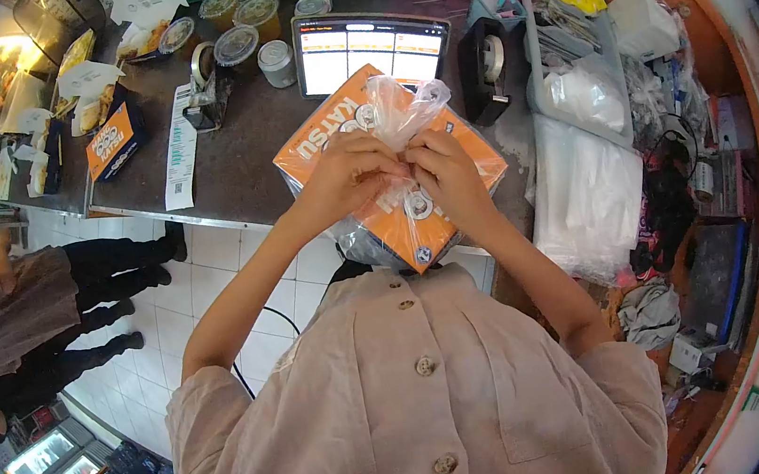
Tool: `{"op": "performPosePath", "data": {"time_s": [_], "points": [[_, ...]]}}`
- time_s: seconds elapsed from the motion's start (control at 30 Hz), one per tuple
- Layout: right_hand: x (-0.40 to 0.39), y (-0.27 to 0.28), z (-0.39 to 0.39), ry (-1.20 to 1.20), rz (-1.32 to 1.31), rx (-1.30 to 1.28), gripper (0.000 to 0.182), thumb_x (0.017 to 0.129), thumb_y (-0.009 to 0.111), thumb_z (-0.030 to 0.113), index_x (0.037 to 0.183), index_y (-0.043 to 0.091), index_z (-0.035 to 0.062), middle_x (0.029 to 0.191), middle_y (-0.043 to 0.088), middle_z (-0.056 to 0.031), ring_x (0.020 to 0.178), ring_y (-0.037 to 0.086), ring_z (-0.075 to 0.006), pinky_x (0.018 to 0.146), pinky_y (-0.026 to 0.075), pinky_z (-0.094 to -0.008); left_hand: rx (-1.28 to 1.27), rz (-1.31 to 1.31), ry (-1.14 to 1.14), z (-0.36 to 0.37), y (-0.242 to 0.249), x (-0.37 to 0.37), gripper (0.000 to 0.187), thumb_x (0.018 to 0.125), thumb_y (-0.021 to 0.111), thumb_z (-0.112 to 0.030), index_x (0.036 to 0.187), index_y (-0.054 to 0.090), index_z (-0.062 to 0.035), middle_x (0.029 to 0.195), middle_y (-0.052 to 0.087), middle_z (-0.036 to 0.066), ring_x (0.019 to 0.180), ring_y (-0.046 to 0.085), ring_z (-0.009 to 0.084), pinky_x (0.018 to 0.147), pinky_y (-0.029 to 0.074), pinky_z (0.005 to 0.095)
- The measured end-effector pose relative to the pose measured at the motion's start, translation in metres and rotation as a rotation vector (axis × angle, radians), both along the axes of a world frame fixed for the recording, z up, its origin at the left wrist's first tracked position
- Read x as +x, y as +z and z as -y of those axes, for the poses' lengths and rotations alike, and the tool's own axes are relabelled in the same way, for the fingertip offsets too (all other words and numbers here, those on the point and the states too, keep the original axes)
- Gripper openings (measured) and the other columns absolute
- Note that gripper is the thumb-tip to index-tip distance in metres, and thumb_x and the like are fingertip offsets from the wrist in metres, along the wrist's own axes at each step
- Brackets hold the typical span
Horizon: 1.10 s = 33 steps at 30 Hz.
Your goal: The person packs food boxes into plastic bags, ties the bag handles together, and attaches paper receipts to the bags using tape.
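Observation:
An orange takeaway box [429,229] printed with "KATSU" sits inside a clear plastic bag [394,107] at the table's front edge. The bag's gathered top stands up above the box. My left hand [361,175] pinches the bag's neck from the left, fingers bent inward. From the right, my right hand [443,168] pinches the same gathered plastic, its fingertips close to those of my left hand. Whether the bag's neck is knotted is hidden by my fingers.
Behind the box stand a tablet [373,53] and a black tape dispenser [484,71]. A receipt [180,152], another orange box [114,142] and several lidded cups [237,46] lie to the left. Plastic bags [587,192] fill the right side. Two people stand at far left.

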State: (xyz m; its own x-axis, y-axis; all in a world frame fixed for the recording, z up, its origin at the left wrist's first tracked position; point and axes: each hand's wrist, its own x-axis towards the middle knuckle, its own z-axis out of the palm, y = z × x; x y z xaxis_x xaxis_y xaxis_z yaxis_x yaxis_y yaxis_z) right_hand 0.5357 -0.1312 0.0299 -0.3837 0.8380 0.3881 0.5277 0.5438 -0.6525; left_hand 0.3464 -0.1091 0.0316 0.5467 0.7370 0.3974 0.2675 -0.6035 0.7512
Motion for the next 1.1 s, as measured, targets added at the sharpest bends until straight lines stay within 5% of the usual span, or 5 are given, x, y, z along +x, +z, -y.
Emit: {"op": "performPosePath", "data": {"time_s": [0.17,0.27,0.47,1.1], "points": [[0.005,0.000,-0.007,0.020,0.006,-0.052,0.014,0.071,0.060,0.003,0.084,0.057,-0.0008,0.082,0.052,-0.0099,0.078,0.053,-0.0239,0.069,0.043,-0.0330,-0.113,-0.152,0.130,0.007,0.008,0.008,0.009,0.071,0.068,-0.016,0.076,0.065,-0.0103,0.071,0.062,-0.002,0.070,0.055,0.0133,0.082,0.025,0.0333],[0.012,0.011,-0.014,0.032,-0.145,-0.403,0.015,0.073,0.063,0.006,0.085,0.057,-0.0002,0.077,0.054,-0.0083,0.069,0.055,-0.0175,0.063,0.045,-0.0293,-0.086,-0.232,0.217,0.012,0.010,0.013,0.011,0.073,0.067,-0.020,0.074,0.064,-0.0097,0.065,0.060,0.001,0.065,0.055,0.0144,0.082,0.026,0.0347],[0.027,0.014,-0.027,0.195,-0.110,-0.476,0.014,0.074,0.064,0.007,0.086,0.059,0.0013,0.075,0.058,-0.0042,0.068,0.055,-0.0094,0.063,0.047,-0.0240,-0.125,-0.203,0.292,0.021,0.015,0.018,0.014,0.072,0.066,-0.022,0.071,0.063,-0.0082,0.067,0.060,0.001,0.067,0.054,0.0163,0.082,0.027,0.0363],[0.036,-0.004,-0.036,0.271,-0.251,-0.624,0.013,0.078,0.062,0.002,0.090,0.060,-0.0012,0.087,0.059,-0.0025,0.079,0.057,-0.0082,0.070,0.047,-0.0209,-0.104,-0.139,0.335,0.024,0.002,0.020,0.015,0.067,0.068,-0.023,0.069,0.061,-0.0109,0.066,0.057,0.000,0.071,0.053,0.0170,0.079,0.030,0.0371]]}}
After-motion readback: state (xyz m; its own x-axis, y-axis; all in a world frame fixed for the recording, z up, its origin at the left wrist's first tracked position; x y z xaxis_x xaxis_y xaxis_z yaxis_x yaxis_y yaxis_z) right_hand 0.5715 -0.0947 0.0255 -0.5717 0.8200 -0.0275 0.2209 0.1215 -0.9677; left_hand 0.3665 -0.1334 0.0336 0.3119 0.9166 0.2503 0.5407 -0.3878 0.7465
